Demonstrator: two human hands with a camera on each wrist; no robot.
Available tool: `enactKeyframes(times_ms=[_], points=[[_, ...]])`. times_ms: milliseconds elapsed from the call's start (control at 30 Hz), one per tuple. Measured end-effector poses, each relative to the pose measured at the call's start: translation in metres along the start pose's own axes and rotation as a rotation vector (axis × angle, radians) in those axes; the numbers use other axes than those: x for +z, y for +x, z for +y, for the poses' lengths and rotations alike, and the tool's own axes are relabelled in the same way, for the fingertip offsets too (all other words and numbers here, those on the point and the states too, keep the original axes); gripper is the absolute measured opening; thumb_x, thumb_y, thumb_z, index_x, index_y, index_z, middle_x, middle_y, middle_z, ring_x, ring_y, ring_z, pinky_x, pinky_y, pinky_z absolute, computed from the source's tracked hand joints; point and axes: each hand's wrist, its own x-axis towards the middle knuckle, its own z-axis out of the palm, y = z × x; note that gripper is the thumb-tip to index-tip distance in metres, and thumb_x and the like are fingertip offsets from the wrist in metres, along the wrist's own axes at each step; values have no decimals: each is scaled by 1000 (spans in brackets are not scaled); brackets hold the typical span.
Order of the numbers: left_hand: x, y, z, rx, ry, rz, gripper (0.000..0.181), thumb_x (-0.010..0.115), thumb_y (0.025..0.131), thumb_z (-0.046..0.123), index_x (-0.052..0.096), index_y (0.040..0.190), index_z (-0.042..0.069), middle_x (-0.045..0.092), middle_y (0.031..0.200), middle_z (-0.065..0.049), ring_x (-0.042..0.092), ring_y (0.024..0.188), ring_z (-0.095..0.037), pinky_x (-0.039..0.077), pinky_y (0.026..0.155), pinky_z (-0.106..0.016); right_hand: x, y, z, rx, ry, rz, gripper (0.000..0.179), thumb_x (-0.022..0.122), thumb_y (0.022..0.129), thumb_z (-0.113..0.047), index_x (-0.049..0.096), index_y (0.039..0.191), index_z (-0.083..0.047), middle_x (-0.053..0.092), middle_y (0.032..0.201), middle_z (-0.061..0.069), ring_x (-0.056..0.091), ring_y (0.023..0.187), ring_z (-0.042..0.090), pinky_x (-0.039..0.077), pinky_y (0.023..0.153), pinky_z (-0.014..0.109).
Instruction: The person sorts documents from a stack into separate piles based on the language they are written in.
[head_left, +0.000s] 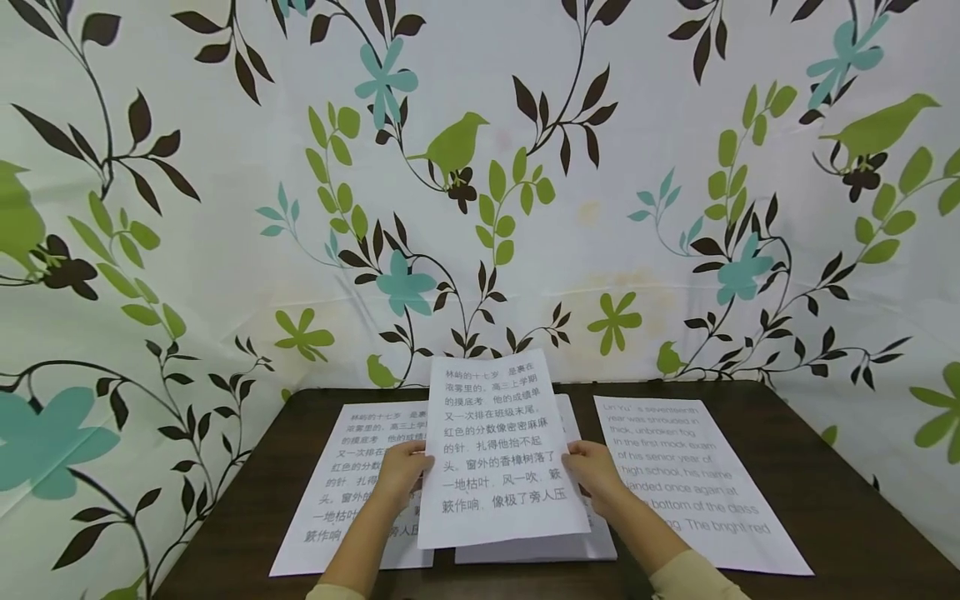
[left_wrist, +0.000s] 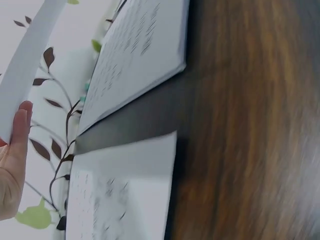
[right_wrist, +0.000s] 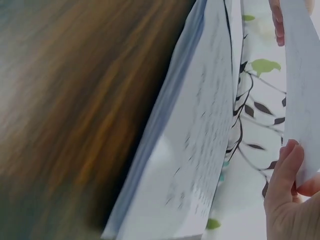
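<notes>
A sheet of paper [head_left: 495,450] printed with Chinese text is held up between my two hands, above a stack of paper [head_left: 536,552] that it mostly covers. My left hand [head_left: 403,471] pinches its left edge, and my right hand [head_left: 596,477] pinches the right edge. In the left wrist view, the left fingers [left_wrist: 21,125] lie against the lifted sheet [left_wrist: 25,65]. Thumb and fingers of the right hand [right_wrist: 285,197] close on its edge in the right wrist view. A page with the same Chinese text [head_left: 352,500] lies on the left, partly behind my left forearm.
To the right, an English-text page [head_left: 697,483] lies partly under my right forearm. All the papers rest on a dark wood table [head_left: 232,533]. Behind it hangs a white cloth [head_left: 495,317] patterned with leaves, birds and flowers.
</notes>
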Motion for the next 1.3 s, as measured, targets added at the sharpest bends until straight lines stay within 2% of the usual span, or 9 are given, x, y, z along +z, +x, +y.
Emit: enactKeyframes(times_ms=[267, 567, 767, 833, 900, 1000, 1067, 1167, 1300], points=[[-24, 4, 4, 6, 8, 32, 36, 50, 81, 2, 46, 115, -10, 56, 96, -19, 60, 77, -25, 50, 62, -31, 21, 0, -13, -31, 12, -2, 18, 49, 81, -6, 58, 93, 3, 56, 76, 8, 53, 61, 18, 42, 48, 25], [-56, 4, 13, 22, 3, 49, 35, 49, 82, 3, 48, 113, -11, 56, 96, -20, 60, 75, -25, 50, 64, -34, 45, -6, -30, -84, 79, -63, 19, 47, 83, -7, 57, 95, 4, 56, 82, 10, 56, 67, 19, 47, 55, 29], [-81, 7, 12, 24, 34, 73, 33, 49, 82, 4, 49, 113, -9, 55, 99, -20, 59, 75, -25, 49, 65, -38, 66, -7, -40, -92, 105, -77, 17, 47, 83, -6, 57, 92, 4, 55, 84, 11, 56, 68, 19, 48, 57, 29], [-92, 21, -4, 11, 53, 95, 35, 52, 82, 9, 49, 115, -4, 55, 100, -15, 59, 76, -22, 50, 64, -38, 73, -8, -43, -95, 107, -85, 19, 47, 83, -6, 57, 94, 5, 55, 83, 10, 56, 68, 18, 49, 57, 29], [-100, 26, -12, 1, 51, 105, 36, 52, 83, 10, 48, 117, -3, 54, 104, -19, 59, 80, -25, 49, 66, -38, 79, -9, -47, -96, 119, -98, 22, 47, 83, -6, 56, 99, 6, 56, 84, 10, 57, 69, 18, 49, 59, 29], [-114, 38, -28, 1, 55, 124, 39, 54, 82, 14, 49, 118, -1, 54, 105, -16, 58, 80, -24, 49, 62, -37, 89, -12, -51, -88, 141, -113, 23, 47, 83, -6, 55, 101, 5, 56, 84, 10, 56, 70, 18, 49, 59, 29], [-120, 34, -25, 4, 57, 140, 38, 54, 82, 13, 50, 116, -3, 54, 105, -17, 58, 80, -25, 49, 62, -39, 96, -14, -52, -87, 157, -122, 23, 47, 83, -7, 55, 101, 5, 55, 84, 10, 56, 70, 18, 48, 59, 29], [-129, 34, -27, 0, 63, 163, 36, 53, 82, 13, 51, 115, -1, 55, 103, -15, 58, 78, -22, 48, 61, -37, 105, -16, -52, -95, 186, -136, 23, 46, 83, -7, 55, 100, 5, 55, 84, 10, 56, 70, 19, 48, 58, 28], [-135, 23, -15, 2, 103, 178, 37, 50, 84, 12, 47, 117, -4, 52, 106, -21, 56, 78, -24, 48, 61, -33, 117, -20, -51, -92, 216, -145, 22, 46, 83, -7, 56, 100, 4, 55, 81, 9, 56, 68, 19, 48, 56, 28]])
